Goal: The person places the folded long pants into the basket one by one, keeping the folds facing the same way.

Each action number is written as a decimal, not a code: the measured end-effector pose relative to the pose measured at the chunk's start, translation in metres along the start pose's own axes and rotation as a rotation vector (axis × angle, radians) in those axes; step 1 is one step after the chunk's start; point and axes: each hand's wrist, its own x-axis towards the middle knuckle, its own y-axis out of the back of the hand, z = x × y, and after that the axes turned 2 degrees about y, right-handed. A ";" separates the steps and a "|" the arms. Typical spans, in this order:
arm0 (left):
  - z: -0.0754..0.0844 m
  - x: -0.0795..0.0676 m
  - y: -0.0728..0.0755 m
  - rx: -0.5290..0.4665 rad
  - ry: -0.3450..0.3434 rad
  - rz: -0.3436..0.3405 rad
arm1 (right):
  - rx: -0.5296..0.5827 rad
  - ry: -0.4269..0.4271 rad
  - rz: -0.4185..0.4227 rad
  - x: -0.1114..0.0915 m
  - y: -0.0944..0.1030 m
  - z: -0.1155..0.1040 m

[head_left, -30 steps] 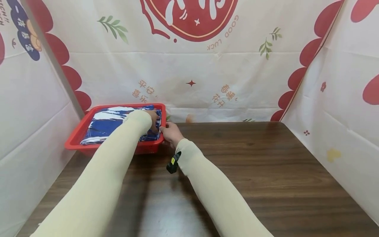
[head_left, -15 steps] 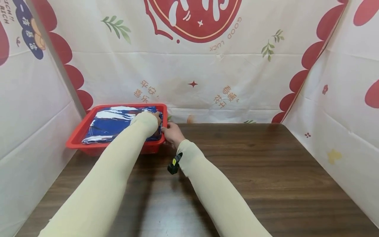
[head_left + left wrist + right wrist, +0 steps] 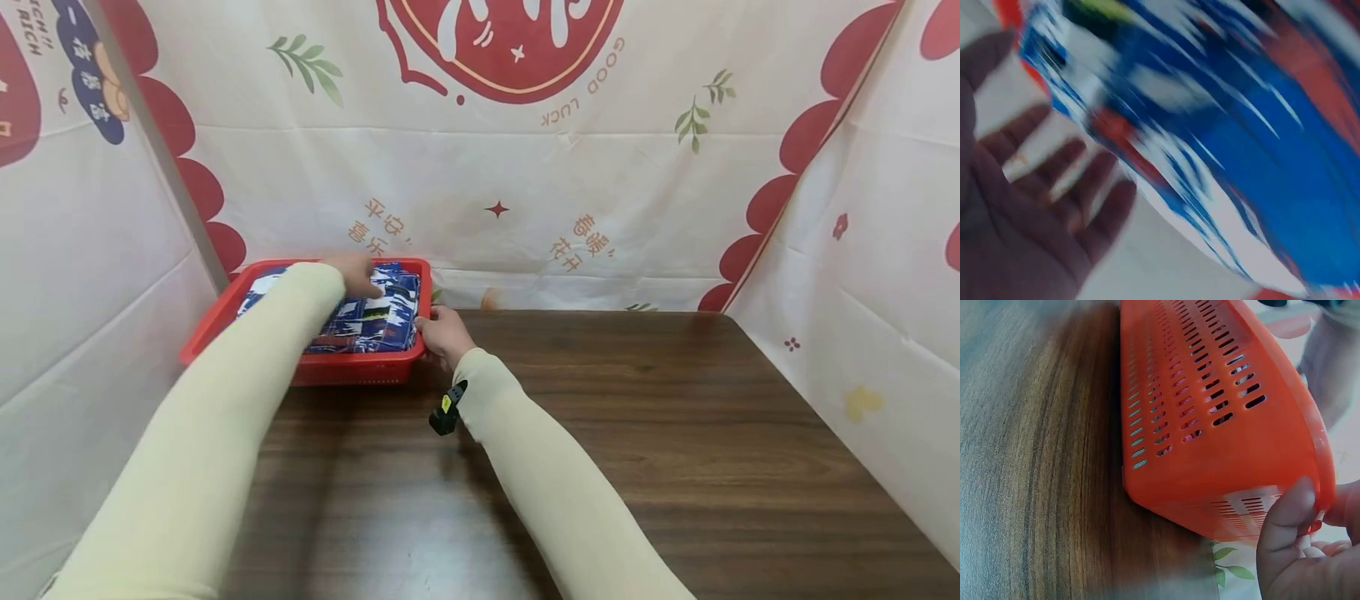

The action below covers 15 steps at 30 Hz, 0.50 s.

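Note:
A red plastic basket (image 3: pixel 375 360) with slotted walls stands on the table at the back left. Inside it lies a folded blue cloth (image 3: pixel 378 321) with white and red streaks. My left hand (image 3: pixel 356 273) is over the cloth, partly hidden behind its cuff in the head view. The left wrist view shows this hand (image 3: pixel 1035 206) with its fingers spread beside the cloth (image 3: pixel 1254 150), holding nothing. With thumb and fingers, my right hand (image 3: pixel 1307 550) pinches the rim at the basket's (image 3: pixel 1210 469) right end.
The brown wooden table (image 3: pixel 637 433) extends to the right and front. A printed white curtain (image 3: pixel 525 167) hangs behind the basket, and more cloth walls flank both sides. A black strap device (image 3: pixel 446 410) is worn on the right wrist.
My left hand has moved left from the cloth's right end, so more of that patterned end shows. The right hand stays at the rim. The head view has shifted slightly.

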 end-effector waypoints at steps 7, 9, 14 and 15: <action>-0.055 -0.031 0.005 -0.286 0.386 -0.087 | -0.001 -0.017 0.000 0.000 0.000 -0.001; -0.065 -0.027 0.001 -0.329 0.441 -0.160 | 0.002 -0.014 -0.003 0.000 0.000 0.000; -0.081 -0.002 -0.012 -0.230 0.406 -0.218 | 0.004 -0.011 0.004 -0.001 0.000 0.002; -0.082 0.000 -0.013 -0.198 0.403 -0.220 | 0.004 -0.010 0.004 -0.001 0.000 0.002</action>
